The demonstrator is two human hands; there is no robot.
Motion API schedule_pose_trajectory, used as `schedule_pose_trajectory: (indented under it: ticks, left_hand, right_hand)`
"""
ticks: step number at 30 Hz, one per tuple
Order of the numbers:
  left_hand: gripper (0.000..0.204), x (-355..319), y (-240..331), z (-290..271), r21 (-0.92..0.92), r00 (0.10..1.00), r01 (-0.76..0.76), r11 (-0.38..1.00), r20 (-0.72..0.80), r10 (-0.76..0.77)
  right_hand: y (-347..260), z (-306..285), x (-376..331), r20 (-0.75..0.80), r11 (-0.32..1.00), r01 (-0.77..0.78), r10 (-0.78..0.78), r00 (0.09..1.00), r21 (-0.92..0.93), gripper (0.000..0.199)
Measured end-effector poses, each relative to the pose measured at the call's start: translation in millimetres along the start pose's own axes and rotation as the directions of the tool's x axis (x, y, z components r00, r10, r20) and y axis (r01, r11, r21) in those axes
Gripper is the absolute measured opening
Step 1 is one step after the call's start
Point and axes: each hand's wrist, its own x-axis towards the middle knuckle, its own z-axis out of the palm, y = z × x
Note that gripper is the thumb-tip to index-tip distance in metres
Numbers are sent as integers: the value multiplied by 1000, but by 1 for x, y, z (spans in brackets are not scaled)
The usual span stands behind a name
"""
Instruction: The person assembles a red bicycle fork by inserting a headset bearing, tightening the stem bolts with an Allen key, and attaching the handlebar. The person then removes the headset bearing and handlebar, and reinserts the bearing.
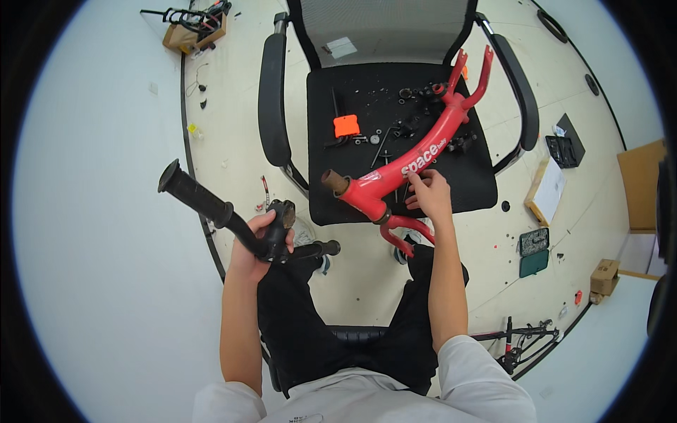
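My left hand (259, 243) is closed round the middle of a black bicycle handlebar (243, 229), by its stem clamp. One rubber grip points up to the left, the other lies lower, near my knee. A red bicycle frame (416, 144) with its red fork (412, 224) leans across the seat of a black office chair (331, 190). Its rear stays point away from me, and a rusty tube end sticks out at the near left. My right hand (431, 194) is at the underside of the main tube, fingers apart and loosely bent, fingertips at the red surface.
On the seat lie an orange block (346, 126), hex keys (381, 148) and several small dark parts. Armrests flank the seat. On the floor to the right are an open green case (534, 264), a white-topped box (546, 190) and a black bike frame (525, 345).
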Motion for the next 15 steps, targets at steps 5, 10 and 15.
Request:
schedule_pose_trajectory:
  ticks: [5, 10, 15]
  left_hand:
    - [36, 18, -18, -18, -99, 1000, 19, 995, 10, -18]
    - [35, 33, -34, -32, -220, 994, 41, 975, 110, -17]
    - [38, 41, -45, -38, -157, 991, 56, 986, 127, -36]
  right_hand:
    - [-6, 2, 4, -43, 990, 38, -44, 998, -138, 47]
    - [-11, 8, -1, -283, 867, 254, -396, 874, -429, 24]
    - [-17, 61, -41, 21, 898, 439, -440, 898, 31, 10]
